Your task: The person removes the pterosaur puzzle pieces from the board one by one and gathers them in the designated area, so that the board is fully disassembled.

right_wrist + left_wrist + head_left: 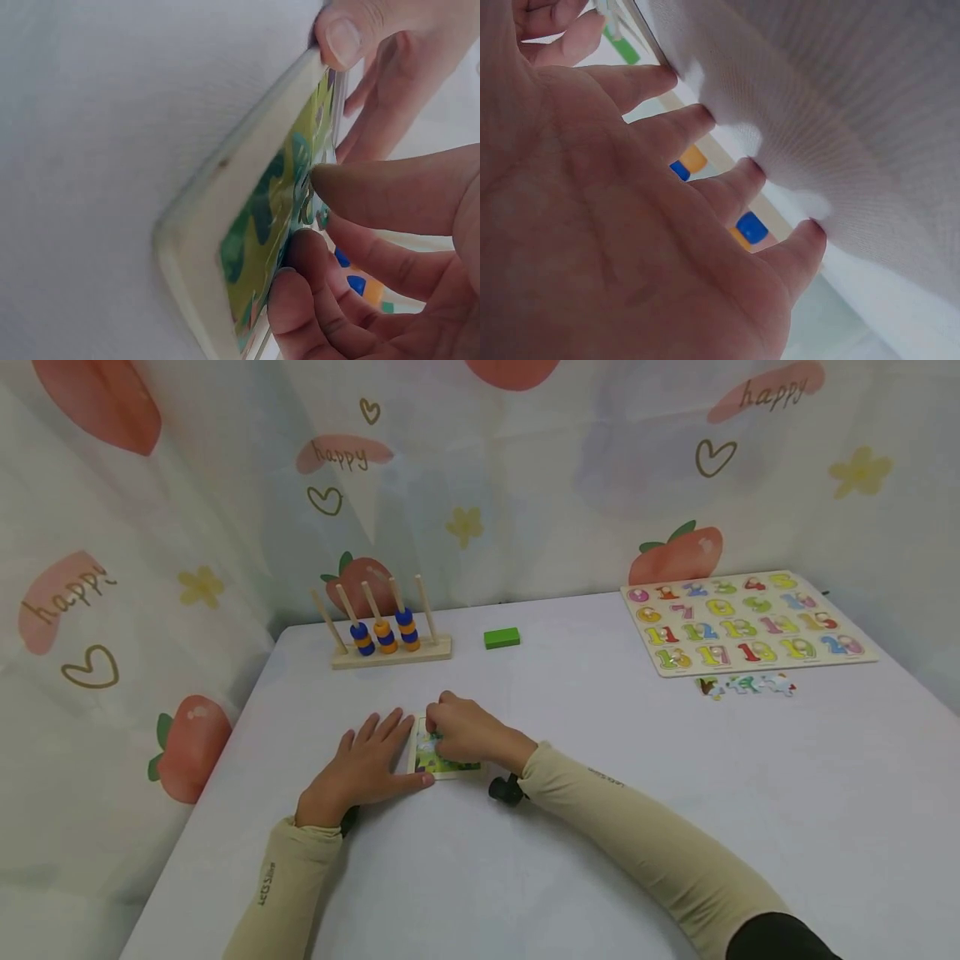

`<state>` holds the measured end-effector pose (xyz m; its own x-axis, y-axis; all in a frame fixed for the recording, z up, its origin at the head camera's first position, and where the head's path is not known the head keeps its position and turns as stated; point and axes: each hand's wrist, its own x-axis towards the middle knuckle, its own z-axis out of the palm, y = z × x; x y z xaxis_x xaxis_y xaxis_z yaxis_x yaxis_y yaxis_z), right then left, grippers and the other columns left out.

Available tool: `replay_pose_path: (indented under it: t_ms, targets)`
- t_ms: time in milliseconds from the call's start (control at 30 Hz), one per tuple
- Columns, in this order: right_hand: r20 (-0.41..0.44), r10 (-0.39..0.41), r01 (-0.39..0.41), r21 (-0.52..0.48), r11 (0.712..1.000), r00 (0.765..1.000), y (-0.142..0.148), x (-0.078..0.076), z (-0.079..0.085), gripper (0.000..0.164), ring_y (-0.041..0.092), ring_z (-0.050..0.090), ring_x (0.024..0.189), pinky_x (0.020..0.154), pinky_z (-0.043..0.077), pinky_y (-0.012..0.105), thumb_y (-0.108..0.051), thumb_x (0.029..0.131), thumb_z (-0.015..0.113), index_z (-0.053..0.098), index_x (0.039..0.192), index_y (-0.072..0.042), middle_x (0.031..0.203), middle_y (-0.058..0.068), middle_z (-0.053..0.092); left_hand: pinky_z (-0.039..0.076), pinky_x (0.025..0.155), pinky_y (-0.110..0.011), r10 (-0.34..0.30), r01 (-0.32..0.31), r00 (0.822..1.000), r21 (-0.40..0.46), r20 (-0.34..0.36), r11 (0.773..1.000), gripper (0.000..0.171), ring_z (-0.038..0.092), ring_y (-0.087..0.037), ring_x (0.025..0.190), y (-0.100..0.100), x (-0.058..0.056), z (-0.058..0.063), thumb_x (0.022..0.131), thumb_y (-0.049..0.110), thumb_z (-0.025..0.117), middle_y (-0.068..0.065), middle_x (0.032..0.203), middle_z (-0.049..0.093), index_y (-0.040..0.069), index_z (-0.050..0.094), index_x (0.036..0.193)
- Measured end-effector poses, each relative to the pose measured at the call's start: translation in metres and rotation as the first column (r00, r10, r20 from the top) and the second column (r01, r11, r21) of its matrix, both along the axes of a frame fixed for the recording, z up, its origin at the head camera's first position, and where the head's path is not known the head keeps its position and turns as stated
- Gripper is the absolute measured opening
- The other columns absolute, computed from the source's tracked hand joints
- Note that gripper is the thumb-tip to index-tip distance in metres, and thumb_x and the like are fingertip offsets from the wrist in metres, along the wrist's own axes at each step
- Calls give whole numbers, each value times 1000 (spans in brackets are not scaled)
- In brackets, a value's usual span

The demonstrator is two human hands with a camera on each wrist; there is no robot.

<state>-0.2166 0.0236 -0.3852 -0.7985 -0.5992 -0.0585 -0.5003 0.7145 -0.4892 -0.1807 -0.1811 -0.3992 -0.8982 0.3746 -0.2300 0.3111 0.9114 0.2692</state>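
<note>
A small jigsaw puzzle (450,770) in a pale frame lies on the white table, its picture green with teal and purple patches. Spread flat at its left is my left hand (366,768); the thumb rests on the frame's near edge and the fingertips touch the tabletop in the left wrist view. Over the picture, my right hand (471,731) has curled fingers. Seen from the right wrist, its thumb and fingers pinch a small puzzle piece (307,208) at the picture's surface. Fingers partly hide that piece, and the right hand covers much of the picture.
A wooden bead rack (393,657) with blue and orange beads stands behind the hands. Right of it lies a green block (502,638). At the back right is a number board (738,610), with several loose puzzle pieces (746,684) along its near edge. A patterned curtain (525,485) hangs behind.
</note>
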Motion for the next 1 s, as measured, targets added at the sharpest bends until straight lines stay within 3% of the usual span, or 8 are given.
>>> replay_pose_path:
  t_ms: [233, 433, 600, 800, 1000]
  targets:
    - [-8, 6, -7, -71, 997, 1000, 3, -1, 0, 17, 21, 61, 96, 89, 55, 38, 4, 93, 71, 71, 108, -3, 110, 10, 64, 11, 121, -75, 0, 0, 1000, -5, -5, 1000, 104, 12, -48, 161, -2, -3, -3, 95, 68, 70, -16, 177, 19, 9, 29, 170]
    - [-12, 59, -60, -172, 983, 998, 6, -3, -3, 11, 19, 57, 86, 78, 51, 32, 7, 94, 66, 68, 102, -1, 93, 6, 64, 11, 121, -76, -1, 2, 1000, 13, -10, 1000, 104, 13, -49, 160, -4, -3, -6, 95, 68, 70, -16, 177, 19, 9, 29, 170]
    - [-24, 71, -75, -218, 973, 997, 7, -4, -10, 9, 16, 57, 81, 75, 50, 29, 7, 96, 64, 67, 100, -1, 88, 3, 65, 10, 121, -75, -2, 2, 1000, 10, 1, 1000, 102, 12, -48, 161, -4, -3, -7, 96, 68, 67, -16, 177, 18, 9, 28, 171]
    - [-5, 47, -47, -259, 965, 999, 8, -5, -14, 9, 14, 57, 79, 72, 49, 27, 6, 98, 64, 68, 99, -2, 88, 3, 66, 8, 122, -75, 4, -4, 1000, -2, 22, 1000, 91, 9, -49, 161, -1, -2, -5, 104, 62, 59, -16, 178, 16, 9, 27, 171]
    - [54, -10, 26, -302, 953, 999, 6, -8, -16, 10, 15, 59, 82, 74, 49, 26, 5, 98, 66, 69, 97, -4, 90, 3, 67, 7, 122, -75, 15, -15, 999, -7, 38, 1000, 89, 8, -49, 161, 0, -2, -1, 105, 60, 58, -16, 178, 15, 9, 26, 171]
